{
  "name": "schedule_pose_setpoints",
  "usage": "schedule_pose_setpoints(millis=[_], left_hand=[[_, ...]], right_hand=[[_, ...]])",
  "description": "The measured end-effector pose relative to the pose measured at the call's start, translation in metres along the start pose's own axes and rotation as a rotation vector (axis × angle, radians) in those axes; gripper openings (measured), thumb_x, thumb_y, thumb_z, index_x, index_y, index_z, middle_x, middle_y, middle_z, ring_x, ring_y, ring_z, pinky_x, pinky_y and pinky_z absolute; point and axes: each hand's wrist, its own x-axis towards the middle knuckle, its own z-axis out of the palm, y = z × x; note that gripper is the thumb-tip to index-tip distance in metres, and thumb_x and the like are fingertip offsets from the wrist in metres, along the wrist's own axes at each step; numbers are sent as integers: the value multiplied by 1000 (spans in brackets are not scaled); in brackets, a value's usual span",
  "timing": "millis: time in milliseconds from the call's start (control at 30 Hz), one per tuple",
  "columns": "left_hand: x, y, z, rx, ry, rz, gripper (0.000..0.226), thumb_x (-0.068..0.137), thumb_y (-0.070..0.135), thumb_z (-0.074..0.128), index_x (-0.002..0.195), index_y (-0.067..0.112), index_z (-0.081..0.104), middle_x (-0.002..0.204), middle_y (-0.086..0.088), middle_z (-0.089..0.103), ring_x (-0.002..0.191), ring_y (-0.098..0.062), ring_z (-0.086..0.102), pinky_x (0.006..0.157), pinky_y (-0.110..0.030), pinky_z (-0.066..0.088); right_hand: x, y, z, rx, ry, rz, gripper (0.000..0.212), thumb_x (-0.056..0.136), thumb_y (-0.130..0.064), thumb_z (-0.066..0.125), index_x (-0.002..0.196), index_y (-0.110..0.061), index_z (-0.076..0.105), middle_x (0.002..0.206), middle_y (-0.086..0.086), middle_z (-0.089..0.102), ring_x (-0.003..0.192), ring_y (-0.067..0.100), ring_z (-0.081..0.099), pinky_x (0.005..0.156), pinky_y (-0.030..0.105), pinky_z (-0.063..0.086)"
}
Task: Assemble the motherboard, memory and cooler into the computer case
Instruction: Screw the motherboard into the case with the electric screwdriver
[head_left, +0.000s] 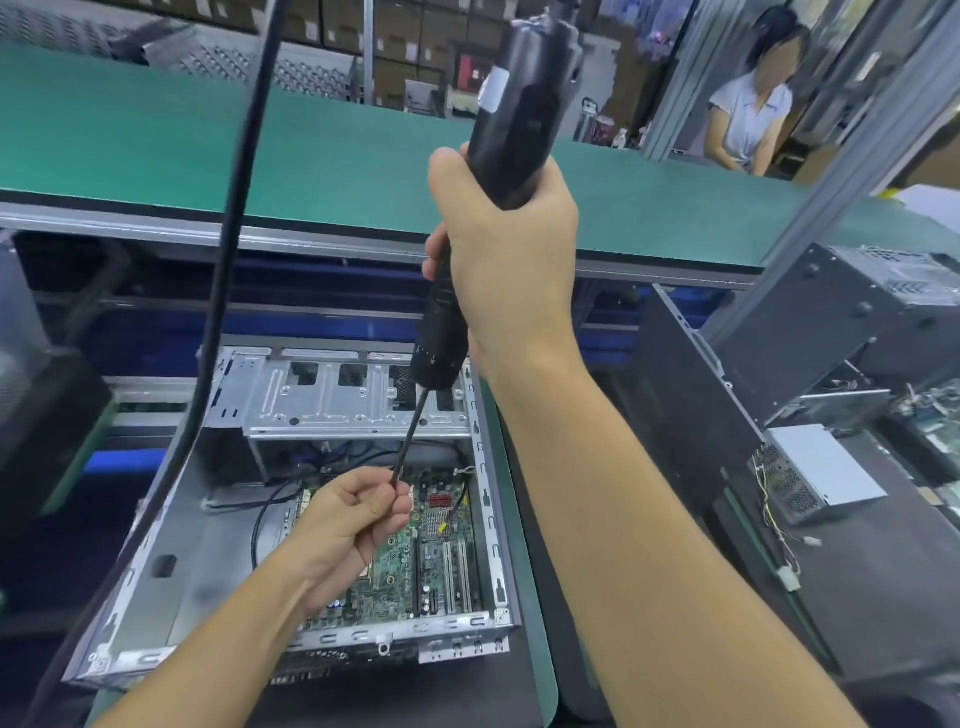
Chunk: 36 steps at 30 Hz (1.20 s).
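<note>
A black cable (228, 291) hangs down the left of the view. Beneath it the open case (156, 597) lies flat on the worktop (535, 649), with the motherboard (400, 561) already set inside, toward the case's right wall. The left hand (348, 525) hovers over the board, its fingers (400, 504) pinching the tip of the bit (410, 431); whether a screw sits there I cannot tell. The bit runs up to the screwdriver (509, 104), gripped round its body by the right hand (509, 249), fingers wrapped tight.

So the board is placed, and fastening it down looks like the step in hand. The long slots (452, 571) on the board show nothing in them, and no cooler is over the board, so memory and cooler seem still to come. Further right stand another case (852, 312) and a power supply (821, 478).
</note>
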Motion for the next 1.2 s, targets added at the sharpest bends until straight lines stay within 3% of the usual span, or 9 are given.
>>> schedule_pose_setpoints(millis=[133,233,333,500,633,733,867,1067,1200], left_hand=[[-2,7,4,132,-12,105,30,63,5,79,92,15,79,82,-15,72,76,-24,74,64,-24,60],[-6,10,11,462,-3,239,28,65,8,78,91,21,78,85,-15,74,83,-30,74,72,-26,59],[-9,17,14,971,-10,379,30,66,21,86,90,38,76,81,4,76,80,-10,72,76,-19,57],[-13,20,14,1448,-121,509,22,72,31,85,73,43,67,81,28,69,79,9,64,72,-3,42],[-11,15,8,1548,-169,451,37,72,26,86,60,44,56,80,29,68,70,14,59,65,1,37],[-10,10,-2,1594,-217,377,30,72,31,85,64,40,58,79,26,69,72,9,62,64,-6,42],[-8,9,-16,1628,-296,269,19,72,37,84,71,39,65,78,26,68,73,6,65,67,-12,49],[5,5,-33,1709,-444,126,27,77,28,80,69,43,59,69,24,65,68,6,63,63,-9,46],[18,-5,-37,1734,-498,5,18,75,23,78,76,34,64,68,20,67,66,6,62,63,-12,51]], right_hand=[[1,4,-3,22,30,-16,18,90,-13,68,84,-14,52,64,-9,51,54,22,48,48,34,50],[1,8,-5,10,18,-22,17,90,-14,68,85,-13,52,65,-9,51,54,21,48,48,33,50],[-1,16,-7,-21,4,-4,15,90,-14,69,87,-11,54,65,-8,53,54,18,50,50,31,52],[-10,35,-8,-22,-31,58,21,91,-11,68,95,2,53,67,0,53,53,18,49,50,31,51],[-23,48,-5,-40,-79,88,20,89,-11,69,97,-1,53,69,8,53,54,26,48,51,34,49],[-34,58,-1,-65,-98,97,21,88,-12,69,96,-3,53,79,25,53,63,43,49,55,41,49],[-46,72,3,-62,-99,127,21,86,-9,69,91,-3,50,81,28,51,66,47,49,57,50,51],[-56,106,-1,-76,-121,173,17,86,-11,69,85,-12,51,76,26,51,63,44,50,55,41,47],[-57,128,-6,-40,-135,219,19,85,-10,68,84,-22,53,73,20,50,52,26,47,48,31,45]])
